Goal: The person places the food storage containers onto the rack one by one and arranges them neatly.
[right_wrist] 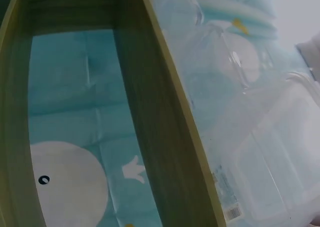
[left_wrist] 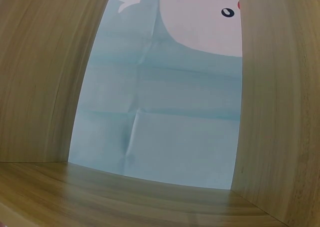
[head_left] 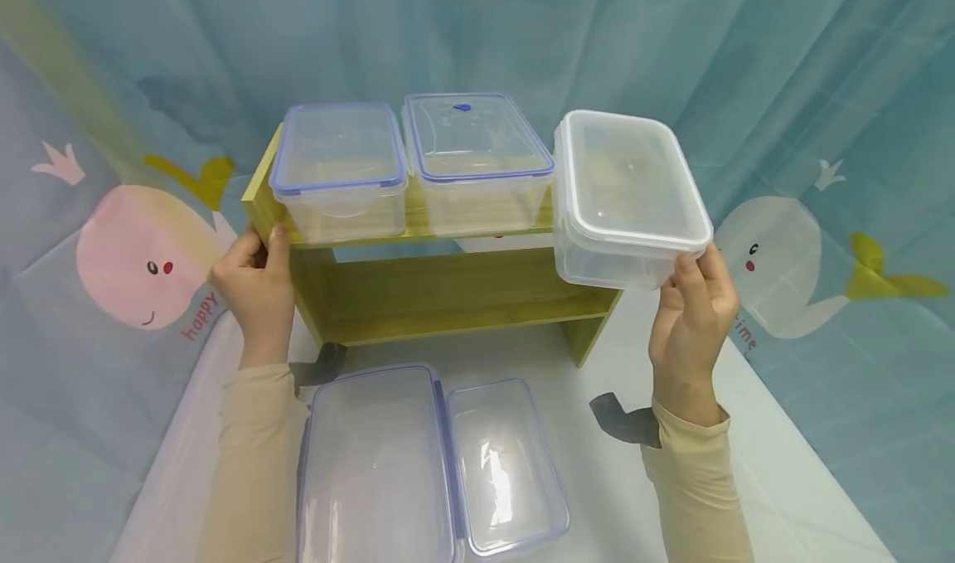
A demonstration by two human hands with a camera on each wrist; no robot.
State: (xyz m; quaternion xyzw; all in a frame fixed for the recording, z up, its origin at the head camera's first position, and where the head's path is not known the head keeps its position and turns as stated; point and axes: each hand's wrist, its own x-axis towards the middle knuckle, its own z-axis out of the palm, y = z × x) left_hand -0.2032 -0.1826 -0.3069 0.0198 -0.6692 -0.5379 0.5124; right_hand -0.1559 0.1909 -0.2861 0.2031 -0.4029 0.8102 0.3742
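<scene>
My left hand (head_left: pixel 257 289) grips the left side panel of a small wooden shelf (head_left: pixel 448 293), thumb in front. At the shelf's right end, my right hand (head_left: pixel 694 331) pinches the front right corner of a clear food container with a white lid (head_left: pixel 630 177). This container is slightly turned, its front jutting past the top board; whether it bears on the board I cannot tell. Two blue-rimmed food containers, one at the left (head_left: pixel 339 148) and one in the middle (head_left: pixel 477 136), stand on the top board. The right wrist view shows the held container's clear wall (right_wrist: pixel 275 157) beside the wood.
On the white table (head_left: pixel 597 488), in front of the shelf, lie a large blue-rimmed container (head_left: pixel 376 463) and a smaller one (head_left: pixel 503 463), side by side. A blue curtain (head_left: pixel 522 32) printed with whales hangs behind and at both sides.
</scene>
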